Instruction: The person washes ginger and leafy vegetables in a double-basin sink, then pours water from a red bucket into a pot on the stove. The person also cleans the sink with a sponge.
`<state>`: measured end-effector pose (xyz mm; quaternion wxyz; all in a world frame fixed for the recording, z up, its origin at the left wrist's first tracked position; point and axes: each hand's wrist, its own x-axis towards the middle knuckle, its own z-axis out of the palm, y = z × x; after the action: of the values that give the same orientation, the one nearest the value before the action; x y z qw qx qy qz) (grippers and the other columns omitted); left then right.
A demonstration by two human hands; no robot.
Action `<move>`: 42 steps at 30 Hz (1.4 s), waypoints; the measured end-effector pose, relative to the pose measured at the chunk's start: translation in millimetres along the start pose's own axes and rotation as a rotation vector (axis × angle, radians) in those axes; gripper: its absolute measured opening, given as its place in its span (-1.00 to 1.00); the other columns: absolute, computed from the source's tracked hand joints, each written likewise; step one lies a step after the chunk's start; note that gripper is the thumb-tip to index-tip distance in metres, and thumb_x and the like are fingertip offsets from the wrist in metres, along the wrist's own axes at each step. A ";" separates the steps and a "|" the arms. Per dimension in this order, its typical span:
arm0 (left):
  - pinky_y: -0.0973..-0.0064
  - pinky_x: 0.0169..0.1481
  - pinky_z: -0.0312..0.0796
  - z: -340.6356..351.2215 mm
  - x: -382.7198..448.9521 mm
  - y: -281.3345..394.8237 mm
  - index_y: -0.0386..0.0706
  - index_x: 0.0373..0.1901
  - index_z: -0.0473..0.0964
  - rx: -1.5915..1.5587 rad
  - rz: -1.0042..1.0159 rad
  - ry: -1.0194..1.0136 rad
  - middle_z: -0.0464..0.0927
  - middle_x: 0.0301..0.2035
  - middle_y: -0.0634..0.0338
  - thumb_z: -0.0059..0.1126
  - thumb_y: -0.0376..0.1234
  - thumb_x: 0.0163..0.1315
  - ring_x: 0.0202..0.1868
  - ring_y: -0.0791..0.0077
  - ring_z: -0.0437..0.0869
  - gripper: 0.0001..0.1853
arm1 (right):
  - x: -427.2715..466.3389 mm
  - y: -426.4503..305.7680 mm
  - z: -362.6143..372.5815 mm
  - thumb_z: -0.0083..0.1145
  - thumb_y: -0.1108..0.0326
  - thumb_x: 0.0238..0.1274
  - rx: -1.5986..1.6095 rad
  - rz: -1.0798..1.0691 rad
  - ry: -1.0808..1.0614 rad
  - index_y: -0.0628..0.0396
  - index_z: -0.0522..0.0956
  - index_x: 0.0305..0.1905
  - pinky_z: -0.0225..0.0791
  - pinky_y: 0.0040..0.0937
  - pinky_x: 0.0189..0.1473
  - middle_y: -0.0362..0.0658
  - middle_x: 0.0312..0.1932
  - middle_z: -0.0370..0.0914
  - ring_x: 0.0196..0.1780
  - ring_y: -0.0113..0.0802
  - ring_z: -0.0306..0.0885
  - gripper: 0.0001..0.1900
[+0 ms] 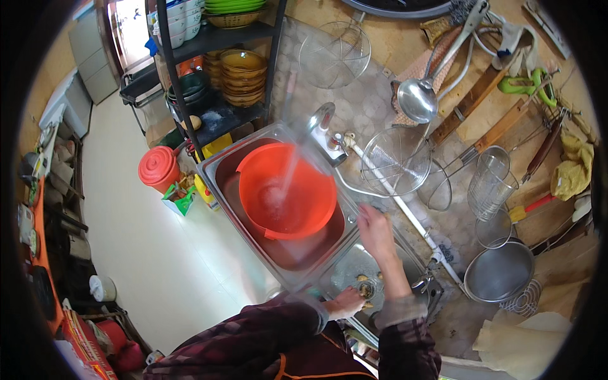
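Water runs from the chrome faucet (322, 116) into a red plastic basin (304, 190) standing in the left bowl of the stainless steel double sink (285, 263). My left hand (349, 302) is low over the right bowl, beside the drain strainer (366, 289); whether its curled fingers hold anything cannot be told. Small brown pieces (362, 277) lie around that drain. My right hand (376, 231), slightly blurred, is above the sink's back rim near the divider between the bowls, and its fingertips are unclear.
A black shelf rack (228, 35) with stacked bowls stands beyond the sink. Wire strainers (398, 161) and a steel ladle (418, 100) hang on the wall behind. A white pipe (413, 218) runs along that wall. On the floor at left is a red lidded bucket (158, 166).
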<state>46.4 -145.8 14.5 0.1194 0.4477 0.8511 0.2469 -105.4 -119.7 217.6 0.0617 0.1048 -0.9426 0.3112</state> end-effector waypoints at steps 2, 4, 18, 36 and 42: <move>0.17 0.00 0.44 -9.6 -2.2 -0.4 -0.16 -0.40 0.68 0.008 0.003 -0.010 0.69 -0.31 0.09 0.23 -0.35 0.09 -0.15 0.15 0.70 -0.88 | 43.1 -36.1 12.1 0.07 0.38 0.32 -0.053 -0.061 0.010 0.30 0.55 0.09 0.52 -0.01 0.03 0.31 -0.17 0.64 -0.02 0.24 0.66 -0.68; 0.17 -0.04 0.45 -34.9 -12.8 2.8 -0.19 -0.37 0.68 -0.032 0.015 0.037 0.69 -0.30 0.06 0.20 -0.35 0.13 -0.14 0.12 0.71 -0.86 | 82.9 -61.7 19.3 0.00 0.45 0.26 -0.128 0.020 -0.052 0.29 0.52 0.16 0.49 0.03 0.07 0.33 -0.14 0.64 0.01 0.32 0.62 -0.62; 0.10 -0.02 0.56 -46.1 -28.1 -3.7 -0.27 -0.35 0.65 -0.130 -0.071 0.074 0.68 -0.28 -0.03 0.28 -0.38 0.07 -0.12 0.03 0.72 -0.84 | 131.5 -20.3 54.9 0.03 0.42 0.27 -0.029 0.098 0.027 0.33 0.60 -0.23 0.36 -0.30 -0.26 -0.03 -0.42 0.63 -0.35 -0.35 0.51 -0.81; 0.34 0.08 0.55 -94.2 20.3 73.5 -0.24 0.10 0.54 -0.893 0.027 0.331 0.65 -0.05 0.01 0.28 -0.51 0.23 -0.04 0.25 0.71 -0.62 | -261.8 39.3 -46.9 0.16 0.47 0.41 0.284 0.623 0.502 0.30 0.51 0.23 0.58 -0.40 -0.04 -0.07 -0.07 0.68 -0.06 -0.42 0.67 -0.65; 0.25 0.19 0.51 -92.3 42.9 52.7 -0.26 0.16 0.53 -0.179 0.101 -0.047 0.61 0.05 -0.06 0.34 -0.45 0.18 0.10 0.08 0.65 -0.53 | -335.3 72.4 -42.3 0.20 0.37 0.31 0.040 0.778 0.605 0.16 0.64 -0.06 0.56 -0.19 -0.10 0.05 -0.17 0.69 -0.14 -0.02 0.71 -0.82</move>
<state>19.8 -114.3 121.5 0.1661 0.4833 0.7988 0.3174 205.0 15.9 149.0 0.2097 -0.3487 -0.8456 0.3457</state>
